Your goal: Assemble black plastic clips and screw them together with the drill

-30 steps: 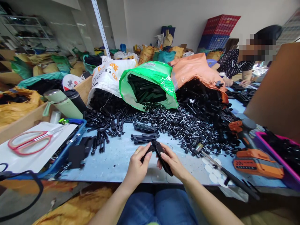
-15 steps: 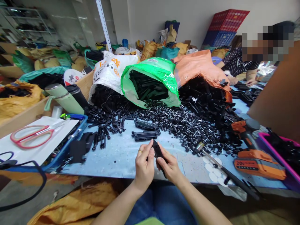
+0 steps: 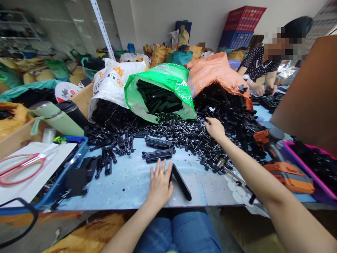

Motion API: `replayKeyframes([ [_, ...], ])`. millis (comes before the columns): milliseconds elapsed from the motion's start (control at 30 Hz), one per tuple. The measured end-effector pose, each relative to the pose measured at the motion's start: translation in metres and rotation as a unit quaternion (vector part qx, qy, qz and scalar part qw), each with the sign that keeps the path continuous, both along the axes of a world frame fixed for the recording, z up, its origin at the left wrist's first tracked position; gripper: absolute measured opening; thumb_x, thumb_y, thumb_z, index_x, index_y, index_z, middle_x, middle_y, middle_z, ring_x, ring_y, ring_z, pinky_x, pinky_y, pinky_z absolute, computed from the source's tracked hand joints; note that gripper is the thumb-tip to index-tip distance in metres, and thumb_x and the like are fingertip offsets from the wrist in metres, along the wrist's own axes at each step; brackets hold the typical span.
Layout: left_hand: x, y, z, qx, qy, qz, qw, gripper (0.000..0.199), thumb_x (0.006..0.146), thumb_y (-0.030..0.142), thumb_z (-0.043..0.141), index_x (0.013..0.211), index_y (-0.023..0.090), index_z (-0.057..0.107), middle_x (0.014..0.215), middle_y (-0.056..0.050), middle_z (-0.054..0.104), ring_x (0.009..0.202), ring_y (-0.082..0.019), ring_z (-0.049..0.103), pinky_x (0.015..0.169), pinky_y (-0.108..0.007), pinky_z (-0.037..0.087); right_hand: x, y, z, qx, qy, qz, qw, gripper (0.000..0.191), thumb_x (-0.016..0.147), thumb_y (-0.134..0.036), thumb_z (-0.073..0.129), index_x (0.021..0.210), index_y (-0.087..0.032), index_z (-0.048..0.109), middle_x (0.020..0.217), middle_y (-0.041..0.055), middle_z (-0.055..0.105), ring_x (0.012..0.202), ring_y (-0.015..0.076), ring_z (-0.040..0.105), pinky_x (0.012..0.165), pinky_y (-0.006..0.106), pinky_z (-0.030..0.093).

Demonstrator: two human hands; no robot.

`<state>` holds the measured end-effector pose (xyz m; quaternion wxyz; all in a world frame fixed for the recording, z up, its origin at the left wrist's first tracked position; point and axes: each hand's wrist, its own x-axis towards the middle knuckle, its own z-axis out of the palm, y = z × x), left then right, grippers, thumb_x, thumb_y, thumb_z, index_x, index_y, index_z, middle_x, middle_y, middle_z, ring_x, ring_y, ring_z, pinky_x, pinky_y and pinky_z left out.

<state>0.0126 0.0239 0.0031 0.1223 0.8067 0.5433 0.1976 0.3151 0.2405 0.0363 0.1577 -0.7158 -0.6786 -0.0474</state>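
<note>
My left hand (image 3: 159, 184) lies flat on the blue tabletop, fingers apart. Its thumb side is against a long black plastic bar (image 3: 181, 182), which rests at a slant on the table. My right hand (image 3: 216, 129) reaches out over a heap of small black-headed screws (image 3: 184, 135), fingers partly stretched; nothing shows in it, though the palm side is hidden. Two black clamp-like plastic parts (image 3: 159, 154) lie just beyond my left fingertips.
Black parts spill from a white sack (image 3: 113, 82), a green sack (image 3: 131, 93) and an orange sack (image 3: 210, 70). An orange cordless drill (image 3: 289, 177) and a ratchet wrench (image 3: 237, 177) are at right, scissors (image 3: 26, 167) at left. A co-worker (image 3: 259, 66) works at far right.
Both hands held the black bar together; now it lies on the table beside my left hand. My right hand has let go and moved forward and right to the screws. The view has shifted.
</note>
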Motion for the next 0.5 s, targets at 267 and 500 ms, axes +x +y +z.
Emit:
replayKeyframes([
  [267,0.034,0.034,0.022,0.011,0.114,-0.273,0.955,0.037,0.086,0.010,0.038,0.115,0.023,0.056,0.094,-0.006,0.066,0.106,-0.023,0.053,0.106,-0.056,0.015,0.052,0.089,-0.013,-0.097,-0.080,-0.121,0.985,0.028,0.082,-0.014,0.047,0.106,-0.005,0.057,0.100,0.0234,0.059,0.099,0.0294,0.054,0.078,0.040,0.041],
  [500,0.020,0.022,0.022,-0.062,0.207,-0.125,0.969,0.048,0.079,0.001,0.038,0.125,0.013,0.049,0.096,-0.014,0.063,0.090,-0.026,0.058,0.083,-0.044,0.044,0.073,0.083,0.003,-0.125,-0.110,-0.106,0.980,0.029,0.074,-0.018,0.058,0.101,-0.008,0.059,0.095,0.0199,0.063,0.095,0.0289,0.058,0.078,0.038,0.040],
])
